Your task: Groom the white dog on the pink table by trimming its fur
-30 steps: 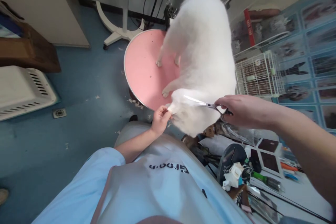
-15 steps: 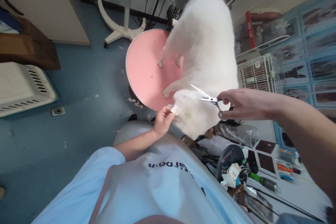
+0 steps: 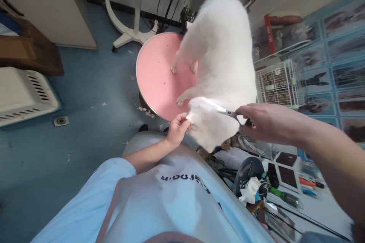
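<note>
A white, fluffy dog [image 3: 222, 45] stands on a round pink grooming table [image 3: 156, 72], its head toward me. My left hand [image 3: 178, 131] is closed in a pinch on a pale bit at the edge of the dog's head; whether this is fur, muzzle or ear I cannot tell. My right hand [image 3: 258, 121] has its fingers through the handles of silver thinning scissors [image 3: 229, 112]. Fine teeth show on a blade, which lies along the fur on top of the head. The blade tips blend into the white fur.
At the right stand a white wire cage [image 3: 278, 83] and a counter crowded with tools, among them a green-handled brush [image 3: 281, 195]. A white wheeled stand [image 3: 134, 34] is behind the table. Leftward, a pet carrier [image 3: 25, 93] sits on the blue floor, near a drain [image 3: 61, 121].
The scissors' blades were spread above the head; now they look brought together and lie lower against the fur. My right hand has dropped slightly. My left hand keeps its pinch.
</note>
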Available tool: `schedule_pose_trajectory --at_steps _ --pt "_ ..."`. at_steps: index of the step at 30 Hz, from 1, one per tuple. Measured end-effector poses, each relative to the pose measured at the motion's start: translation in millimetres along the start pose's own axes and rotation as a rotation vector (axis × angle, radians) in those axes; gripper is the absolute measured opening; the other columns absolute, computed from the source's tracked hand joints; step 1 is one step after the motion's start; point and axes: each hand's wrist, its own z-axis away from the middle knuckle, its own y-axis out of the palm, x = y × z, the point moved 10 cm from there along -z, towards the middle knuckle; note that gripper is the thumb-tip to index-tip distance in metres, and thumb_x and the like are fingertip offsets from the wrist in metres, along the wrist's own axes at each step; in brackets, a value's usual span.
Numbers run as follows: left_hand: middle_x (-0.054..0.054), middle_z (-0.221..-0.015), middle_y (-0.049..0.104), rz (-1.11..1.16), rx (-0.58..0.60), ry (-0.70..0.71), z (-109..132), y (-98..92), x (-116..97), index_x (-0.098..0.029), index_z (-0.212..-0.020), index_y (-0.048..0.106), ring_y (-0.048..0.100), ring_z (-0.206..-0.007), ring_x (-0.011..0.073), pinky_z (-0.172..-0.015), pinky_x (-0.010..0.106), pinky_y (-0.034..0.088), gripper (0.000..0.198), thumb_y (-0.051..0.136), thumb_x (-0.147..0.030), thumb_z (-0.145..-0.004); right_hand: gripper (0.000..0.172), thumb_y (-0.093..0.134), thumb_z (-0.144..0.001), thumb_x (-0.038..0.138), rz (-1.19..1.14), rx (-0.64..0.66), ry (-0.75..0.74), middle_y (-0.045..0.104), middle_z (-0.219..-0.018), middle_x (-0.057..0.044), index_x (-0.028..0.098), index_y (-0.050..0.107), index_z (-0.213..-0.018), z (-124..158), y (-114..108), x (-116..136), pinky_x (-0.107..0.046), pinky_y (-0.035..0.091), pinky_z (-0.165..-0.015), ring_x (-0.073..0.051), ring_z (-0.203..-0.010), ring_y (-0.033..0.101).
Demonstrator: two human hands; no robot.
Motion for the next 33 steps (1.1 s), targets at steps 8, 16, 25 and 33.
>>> schedule_pose_trajectory --at_steps 8,16,25,33 --pt "-0.004 -0.054 0.054 -0.005 0.032 0.046 -1 5.4 -8 -0.018 -0.07 0.052 0.045 -0.049 0.0065 -0.051 0.019 0.036 0.019 0.065 -0.032 -0.07 0.037 0.049 -0.082 0.026 0.056 0.024 0.033 0.069 -0.101 -0.013 0.02 0.061 -0.116 5 -1 6 -0.032 0.037 -0.057 -0.028 -0.079 0.066" --pt "-0.003 -0.053 0.052 -0.055 0.047 0.094 4 10.1 -22 -0.018 -0.065 0.054 0.044 -0.05 0.0079 -0.051 0.021 0.035 0.024 0.07 -0.036 -0.067 0.036 0.05 -0.081 0.032 -0.007 0.046 0.005 0.068 -0.105 -0.015 0.017 0.062 -0.112 -9 -4 -6 -0.034 0.043 -0.066 -0.027 -0.085 0.064" --pt "-0.002 -0.056 0.052 -0.064 0.047 0.111 7 9.4 -22 -0.018 -0.065 0.055 0.043 -0.051 0.0081 -0.051 0.021 0.035 0.025 0.071 -0.036 -0.066 0.033 0.057 -0.075 0.04 -0.099 0.143 0.004 0.069 -0.084 -0.005 0.022 0.066 -0.102 -25 -5 -26 -0.028 0.04 -0.059 -0.019 -0.068 0.061" --pt "-0.002 -0.057 0.051 -0.06 0.057 0.102 7 10.8 -22 -0.018 -0.066 0.056 0.043 -0.052 0.0081 -0.051 0.022 0.035 0.026 0.073 -0.038 -0.065 0.031 0.057 -0.076 0.041 -0.206 0.227 0.039 0.069 -0.087 -0.005 0.024 0.067 -0.1 -30 -5 -33 -0.029 0.043 -0.058 -0.021 -0.071 0.063"
